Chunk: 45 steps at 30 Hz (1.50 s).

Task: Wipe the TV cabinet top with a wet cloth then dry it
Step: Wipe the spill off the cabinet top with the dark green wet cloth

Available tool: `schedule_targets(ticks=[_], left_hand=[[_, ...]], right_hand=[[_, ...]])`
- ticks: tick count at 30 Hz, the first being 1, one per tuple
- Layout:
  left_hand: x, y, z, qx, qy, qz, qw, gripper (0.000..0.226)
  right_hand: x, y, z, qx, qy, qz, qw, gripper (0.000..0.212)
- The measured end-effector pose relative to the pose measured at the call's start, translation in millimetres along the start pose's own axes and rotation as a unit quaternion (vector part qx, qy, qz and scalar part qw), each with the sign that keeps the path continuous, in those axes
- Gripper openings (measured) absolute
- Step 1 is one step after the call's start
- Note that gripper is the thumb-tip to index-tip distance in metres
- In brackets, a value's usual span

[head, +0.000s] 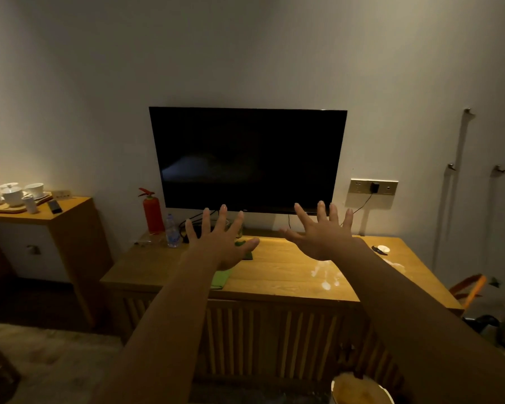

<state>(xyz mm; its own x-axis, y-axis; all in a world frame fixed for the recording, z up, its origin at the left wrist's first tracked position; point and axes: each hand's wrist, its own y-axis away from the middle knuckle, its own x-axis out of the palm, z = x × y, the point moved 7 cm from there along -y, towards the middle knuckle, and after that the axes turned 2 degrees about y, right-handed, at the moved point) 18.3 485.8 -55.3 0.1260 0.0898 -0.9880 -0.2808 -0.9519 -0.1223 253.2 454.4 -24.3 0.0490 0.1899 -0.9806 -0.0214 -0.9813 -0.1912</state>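
The wooden TV cabinet top (283, 269) stretches below a wall-mounted black TV (248, 158). A green cloth (220, 279) lies on the top near its front edge, partly hidden behind my left wrist. A darker green piece (245, 252) shows just behind it. My left hand (217, 240) is held up in the air over the cabinet, fingers spread and straight, holding nothing. My right hand (321, 231) is raised the same way to the right, fingers spread, empty. Wet-looking shiny patches (324, 275) sit on the top under my right forearm.
A red fire extinguisher (152, 212), a water bottle (172, 231) and cables stand at the cabinet's back left. A small white dish (381, 249) lies at the right. A side table with a tea set (12, 196) is at left. A pale basin (359, 389) sits below.
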Motion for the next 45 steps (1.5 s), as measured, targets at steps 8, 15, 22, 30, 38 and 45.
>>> schedule_targets(ticks=[8, 15, 22, 30, 38, 45], left_hand=[[38.5, -73.6, 72.8, -0.021, -0.003, 0.015, 1.000, 0.082], [74.9, -129.5, 108.5, -0.071, 0.019, 0.048, 0.996, 0.078], [128.2, -188.6, 116.7, -0.099, 0.052, 0.100, 0.989, 0.071], [199.8, -240.7, 128.9, -0.147, 0.097, 0.162, 0.971, 0.071], [272.6, -292.7, 154.6, -0.159, 0.090, 0.248, 0.952, 0.078], [334.7, -347.2, 184.6, -0.159, 0.084, 0.304, 0.936, 0.076]], right_hand=[[45.2, -81.3, 27.4, 0.009, 0.003, 0.015, 1.000, 0.097], [111.2, -149.1, 39.1, -0.014, -0.010, 0.057, 0.998, 0.095], [181.7, -232.1, 39.0, -0.049, -0.005, 0.105, 0.993, 0.084], [253.3, -306.8, 39.2, -0.100, -0.037, 0.164, 0.981, 0.082], [316.6, -352.5, 49.2, -0.124, -0.072, 0.247, 0.958, 0.078], [381.4, -391.6, 63.2, -0.119, -0.089, 0.285, 0.947, 0.074]])
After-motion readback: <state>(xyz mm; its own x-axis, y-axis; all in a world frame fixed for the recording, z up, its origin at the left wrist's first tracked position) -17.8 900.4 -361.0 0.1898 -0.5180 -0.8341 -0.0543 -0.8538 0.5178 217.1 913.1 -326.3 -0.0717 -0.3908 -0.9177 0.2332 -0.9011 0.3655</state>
